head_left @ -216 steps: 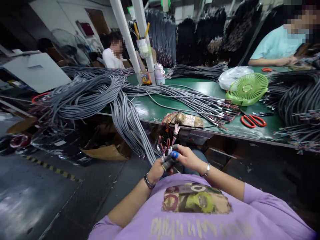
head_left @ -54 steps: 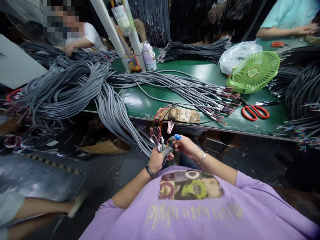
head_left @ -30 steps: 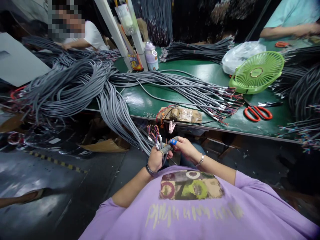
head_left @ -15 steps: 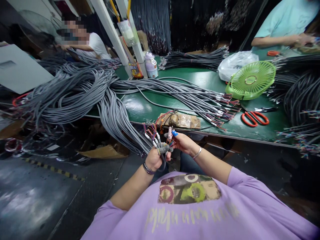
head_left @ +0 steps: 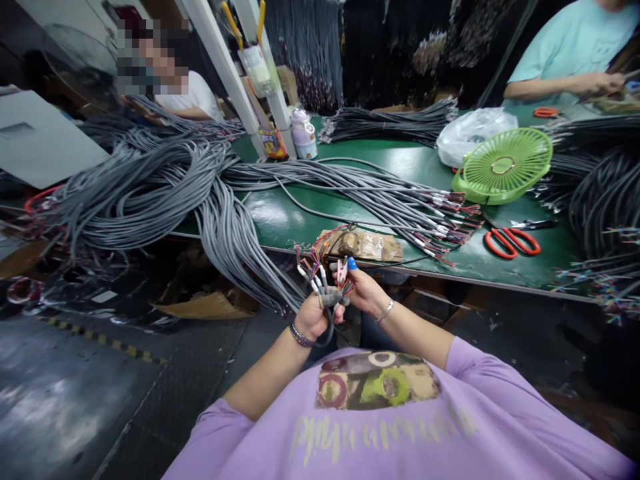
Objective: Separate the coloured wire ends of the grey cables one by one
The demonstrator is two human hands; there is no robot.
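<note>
My left hand [head_left: 314, 317] is closed around several grey cables [head_left: 326, 297], with grey coverings on some of its fingers. White sleeves and loose coloured wires [head_left: 315, 261] stick out above that grip. Close beside it, my right hand [head_left: 367, 292] pinches a small pink clip-like piece [head_left: 342, 271] at the wire ends. A blue cover sits on one fingertip of this hand. Just beyond both hands, a taped cardboard-brown block [head_left: 367, 245] lies at the table edge. What the right fingers press underneath is partly hidden.
Grey cable bundles [head_left: 150, 180] cover the left of the green table [head_left: 280, 217] and hang over its edge. Orange-handled scissors [head_left: 513, 241], a green fan [head_left: 505, 165], a plastic bag [head_left: 473, 133] and a bottle [head_left: 303, 135] stand beyond. Two people work across the table.
Both hands have shifted slightly to the right with the cables. The pink piece has turned a little in my right fingers. The co-worker at the right has moved their hands.
</note>
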